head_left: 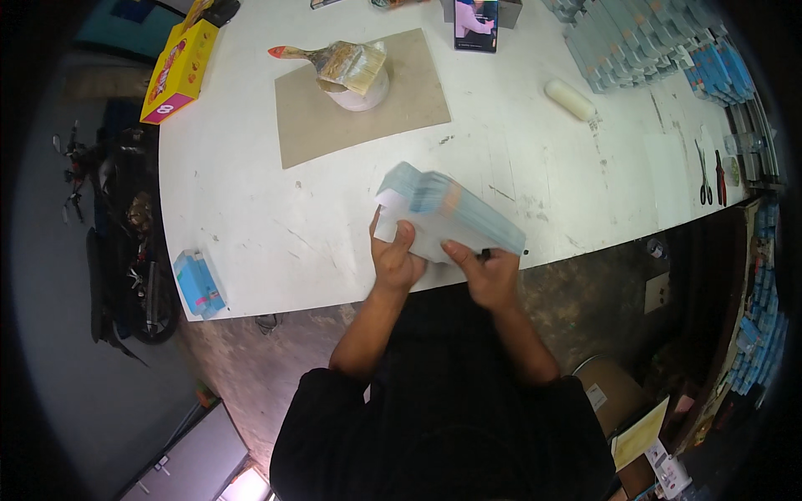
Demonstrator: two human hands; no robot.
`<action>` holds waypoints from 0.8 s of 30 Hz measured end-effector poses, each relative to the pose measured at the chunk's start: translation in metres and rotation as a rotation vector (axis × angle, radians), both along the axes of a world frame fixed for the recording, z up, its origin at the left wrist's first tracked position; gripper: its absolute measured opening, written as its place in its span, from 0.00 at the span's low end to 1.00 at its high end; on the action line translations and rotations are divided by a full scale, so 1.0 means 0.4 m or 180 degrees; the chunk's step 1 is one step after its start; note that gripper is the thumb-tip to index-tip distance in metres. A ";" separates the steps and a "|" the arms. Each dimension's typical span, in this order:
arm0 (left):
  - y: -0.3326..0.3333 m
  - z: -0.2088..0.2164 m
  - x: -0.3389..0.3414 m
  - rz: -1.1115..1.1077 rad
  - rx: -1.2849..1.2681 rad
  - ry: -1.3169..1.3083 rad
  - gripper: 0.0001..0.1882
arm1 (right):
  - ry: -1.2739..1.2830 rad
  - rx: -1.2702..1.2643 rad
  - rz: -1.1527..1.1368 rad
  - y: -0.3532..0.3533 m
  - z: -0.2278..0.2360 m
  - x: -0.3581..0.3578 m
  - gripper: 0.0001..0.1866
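Observation:
Both hands grip a thick stack of blue and white die-cut box blanks (455,210) over the near edge of the table. My left hand (396,257) closes on the stack's left end, thumb on the pale top face and fingers hidden underneath. My right hand (491,273) holds the near right side, its thumb also on that face. The stack is tilted and a little blurred, with its layered edges turned away from me. A small folded blue box (198,284) lies at the table's left corner, apart from both hands.
A wide brush (355,67) rests across a white tub (365,98) on a grey-brown board (409,125). A yellow box (182,71) is far left, a phone (476,25) far back. To the right are a pale roller (570,100), stacked grey blanks (626,42) and scissors (704,175).

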State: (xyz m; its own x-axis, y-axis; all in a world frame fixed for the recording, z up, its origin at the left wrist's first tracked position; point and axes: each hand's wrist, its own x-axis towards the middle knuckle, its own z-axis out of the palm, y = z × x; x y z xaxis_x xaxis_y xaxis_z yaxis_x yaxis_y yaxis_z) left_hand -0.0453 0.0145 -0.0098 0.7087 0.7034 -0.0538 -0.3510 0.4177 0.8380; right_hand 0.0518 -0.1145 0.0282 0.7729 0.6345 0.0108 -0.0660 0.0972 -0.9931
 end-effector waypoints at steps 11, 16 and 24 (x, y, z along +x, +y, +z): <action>0.236 0.251 -0.016 -0.1960 0.2790 0.1257 0.37 | -0.0094 -0.0421 0.1182 -0.048 0.012 0.111 0.15; 0.243 0.216 -0.024 -0.1988 0.2531 0.0800 0.21 | -0.0250 -0.0535 0.1612 -0.052 -0.006 0.135 0.15; 0.129 0.003 -0.024 -0.0311 0.1953 0.0225 0.49 | -0.1950 -0.0349 0.1047 0.010 -0.108 0.170 0.21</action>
State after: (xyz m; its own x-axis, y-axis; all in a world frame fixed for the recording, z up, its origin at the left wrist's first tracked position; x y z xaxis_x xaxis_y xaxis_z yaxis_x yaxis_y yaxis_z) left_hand -0.0547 0.0662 -0.0087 0.7808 0.5532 0.2905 -0.2706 -0.1197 0.9552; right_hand 0.1196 -0.1104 -0.0150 0.4158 0.8566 0.3054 0.4997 0.0654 -0.8637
